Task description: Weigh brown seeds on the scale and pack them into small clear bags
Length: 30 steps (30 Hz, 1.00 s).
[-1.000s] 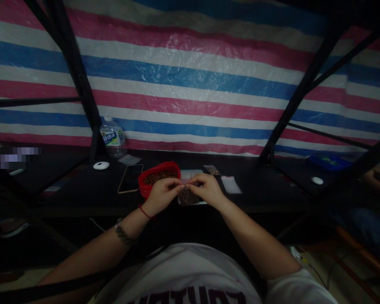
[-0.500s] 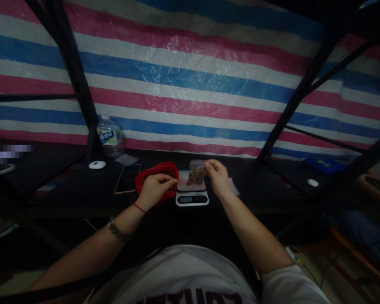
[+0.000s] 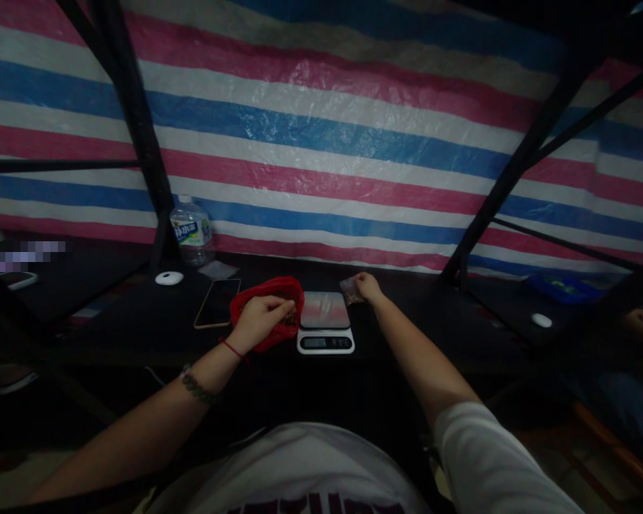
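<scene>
Beside the phone [image 3: 217, 303], the red bag [image 3: 273, 341] is seen with its mouth open and soft-walled; if its rim were caught by the left hand [image 3: 257, 320] or wrist, the bag could be tipped and the brown pieces [image 3: 291, 320] spilled towards the phone or the near edge of the worktop [image 3: 396, 328]. The scale [image 3: 326, 343] is set close against the bag, so a false reading could be caused by red plastic leaning on its plate, or by pieces dropped there. At the right, if the mouth of the small see-through bag [image 3: 349, 289] is not fully sealed, which cannot be told, its contents could be shed when it is let go.

The red bag lies left of the scale, near the front edge of the worktop, with the left hand held over its mouth. The left fingers are bent towards the thumb; whether anything is pinched between them cannot be told. The scale is placed between the hands, touched by neither, at the front edge. Beyond its right back corner, the small see-through bag is gripped at its right side by the fingertips of the right hand [image 3: 369, 288], low over or on the worktop.
</scene>
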Motion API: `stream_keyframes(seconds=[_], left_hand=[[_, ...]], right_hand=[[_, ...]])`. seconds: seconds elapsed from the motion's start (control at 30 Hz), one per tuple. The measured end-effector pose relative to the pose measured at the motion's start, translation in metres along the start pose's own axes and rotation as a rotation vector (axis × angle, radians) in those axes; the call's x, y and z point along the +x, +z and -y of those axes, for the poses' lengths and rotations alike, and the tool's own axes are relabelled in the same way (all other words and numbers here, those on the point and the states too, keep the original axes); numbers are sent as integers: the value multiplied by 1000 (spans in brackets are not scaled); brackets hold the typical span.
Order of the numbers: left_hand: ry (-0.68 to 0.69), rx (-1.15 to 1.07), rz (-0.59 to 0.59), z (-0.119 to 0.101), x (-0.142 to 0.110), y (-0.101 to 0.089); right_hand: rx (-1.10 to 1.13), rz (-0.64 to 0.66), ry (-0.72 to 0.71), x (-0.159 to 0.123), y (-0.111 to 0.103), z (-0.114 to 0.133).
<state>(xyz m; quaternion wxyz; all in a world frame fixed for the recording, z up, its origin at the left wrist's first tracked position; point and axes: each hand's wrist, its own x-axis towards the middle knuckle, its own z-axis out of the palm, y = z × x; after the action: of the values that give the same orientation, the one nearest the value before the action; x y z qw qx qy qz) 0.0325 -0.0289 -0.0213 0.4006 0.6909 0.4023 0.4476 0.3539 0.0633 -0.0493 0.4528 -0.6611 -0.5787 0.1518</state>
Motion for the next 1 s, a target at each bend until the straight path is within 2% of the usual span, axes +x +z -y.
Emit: stream_keyframes(seconds=[0.17, 0.33, 0.43, 0.5, 0.57, 0.63, 0.8, 0.9, 1.0], left_hand=[[15, 74, 0, 2, 2, -3], [89, 432, -6, 2, 6, -20], [120, 585, 6, -1, 7, -28], [123, 628, 4, -4, 7, -30], [135, 635, 5, -5, 7, -29], [149, 624, 21, -5, 5, -26], [132, 593, 46, 1, 3, -17], [139, 608, 60, 4, 3, -13], [144, 617, 72, 5, 4, -11]], right_hand=[[-226, -6, 41, 12, -2, 0], [-402, 15, 85, 7, -37, 8], [-495, 79, 147, -16, -62, 8], [-627, 178, 202, -39, -71, 6], [-789, 269, 251, -63, -70, 4], [-884, 299, 273, -84, -62, 3], [-913, 230, 265, -106, -49, 2], [-848, 205, 249, -102, -56, 0], [-706, 279, 250, -94, -70, -2]])
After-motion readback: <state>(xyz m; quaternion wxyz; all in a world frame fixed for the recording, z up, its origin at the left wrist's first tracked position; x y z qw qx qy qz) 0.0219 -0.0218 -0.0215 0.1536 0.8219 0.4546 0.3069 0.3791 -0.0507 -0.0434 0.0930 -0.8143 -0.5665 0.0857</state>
